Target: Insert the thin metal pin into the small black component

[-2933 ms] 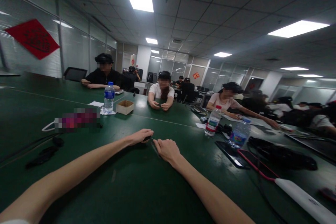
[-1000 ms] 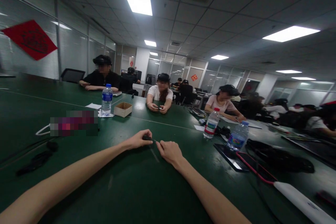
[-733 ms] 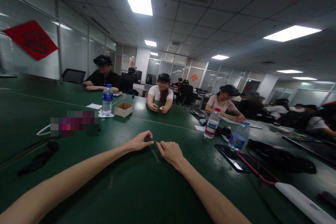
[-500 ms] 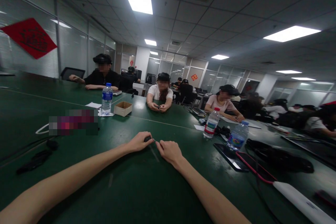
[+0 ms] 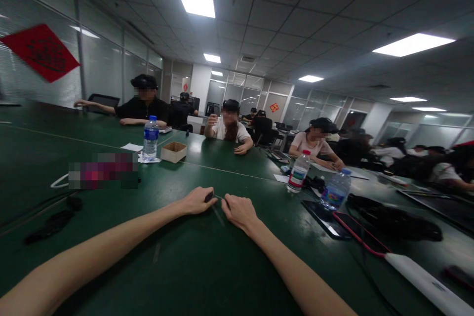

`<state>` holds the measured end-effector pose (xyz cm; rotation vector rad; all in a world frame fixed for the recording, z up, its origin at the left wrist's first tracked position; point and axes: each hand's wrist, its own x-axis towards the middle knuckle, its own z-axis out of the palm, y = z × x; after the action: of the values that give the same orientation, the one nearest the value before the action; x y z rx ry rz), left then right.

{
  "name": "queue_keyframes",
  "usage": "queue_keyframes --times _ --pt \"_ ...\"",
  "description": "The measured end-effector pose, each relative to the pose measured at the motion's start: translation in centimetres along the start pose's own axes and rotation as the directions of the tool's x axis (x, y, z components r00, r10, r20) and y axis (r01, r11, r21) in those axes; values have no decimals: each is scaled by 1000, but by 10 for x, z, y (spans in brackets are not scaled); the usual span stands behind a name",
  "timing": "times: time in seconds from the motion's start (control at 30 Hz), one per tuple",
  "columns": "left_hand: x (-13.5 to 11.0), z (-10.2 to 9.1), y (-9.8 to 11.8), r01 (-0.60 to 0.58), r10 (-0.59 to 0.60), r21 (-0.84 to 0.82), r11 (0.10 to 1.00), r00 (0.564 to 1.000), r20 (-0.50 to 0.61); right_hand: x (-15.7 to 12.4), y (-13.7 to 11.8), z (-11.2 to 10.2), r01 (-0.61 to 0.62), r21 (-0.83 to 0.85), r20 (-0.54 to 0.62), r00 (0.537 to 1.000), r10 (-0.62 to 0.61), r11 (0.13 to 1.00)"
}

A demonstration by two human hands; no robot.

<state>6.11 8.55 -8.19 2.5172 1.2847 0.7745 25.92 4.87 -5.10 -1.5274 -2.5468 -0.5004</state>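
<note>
Both my arms reach out over the green table (image 5: 192, 266). My left hand (image 5: 196, 200) is closed round a small black object (image 5: 209, 197) that shows between its fingers. My right hand (image 5: 239, 211) sits close beside it, its fingers pinched on a thin pin-like piece (image 5: 219, 197) that runs toward the black object. What the two pieces are is too small to make out. The hands almost touch, resting on or just above the tabletop.
A capped water bottle (image 5: 150, 138) and small cardboard box (image 5: 175, 151) stand at the left back. Two more bottles (image 5: 297, 171) (image 5: 335, 190), phones (image 5: 333, 221), a white power strip (image 5: 425, 278) and dark bags lie at the right. Several people sit across the table.
My hands have stayed together, shifting only slightly. Across the table, one person has raised a hand and another has stretched an arm out to the left.
</note>
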Motion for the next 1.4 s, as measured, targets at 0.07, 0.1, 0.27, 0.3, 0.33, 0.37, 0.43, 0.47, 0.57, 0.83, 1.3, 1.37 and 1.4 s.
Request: queue_keyframes --times 0.07,0.1,0.27,0.3,0.33,0.37,0.43,0.47,0.57,0.83,1.3,1.37,1.4 --pt "0 0 1 16 -16 42 999 1000 5 0 0 0 13 -8 -3 1000 -13 1000" --pt "0 1 1 18 -18 63 998 1000 5 0 0 0 20 -10 -5 1000 -20 1000" --pt "1 2 -2 -6 5 88 996 1000 11 -1 1 0 42 -1 -50 998 -42 999" --pt "2 2 -3 -6 6 83 997 1000 10 -1 1 0 42 2 -59 997 -42 999" --pt "2 2 -4 -4 3 80 997 1000 9 -1 1 0 40 4 -65 997 -40 999" --pt "2 2 -4 0 0 79 997 1000 7 -1 1 0 37 6 -67 997 -37 999" --pt "3 3 -5 12 -13 79 997 1000 9 -1 2 0 29 9 -65 997 -28 1000" --pt "3 3 -5 18 -19 76 997 1000 13 -1 2 0 27 12 -63 998 -26 1000" --pt "3 3 -6 21 -22 56 998 1000 22 -2 2 -1 17 24 -53 998 -16 1000" --pt "3 5 -7 13 -14 42 999 1000 22 -1 1 2 -3 14 -45 999 4 1000" --pt "3 1 -4 60 -64 80 995 997 45 2 4 -1 134 -104 -121 982 -147 985" --pt "3 1 -3 63 -67 82 995 997 49 2 4 0 135 -95 -93 985 -144 986" --pt "3 1 -3 62 -67 86 994 996 51 2 4 0 132 -94 -79 987 -139 987"
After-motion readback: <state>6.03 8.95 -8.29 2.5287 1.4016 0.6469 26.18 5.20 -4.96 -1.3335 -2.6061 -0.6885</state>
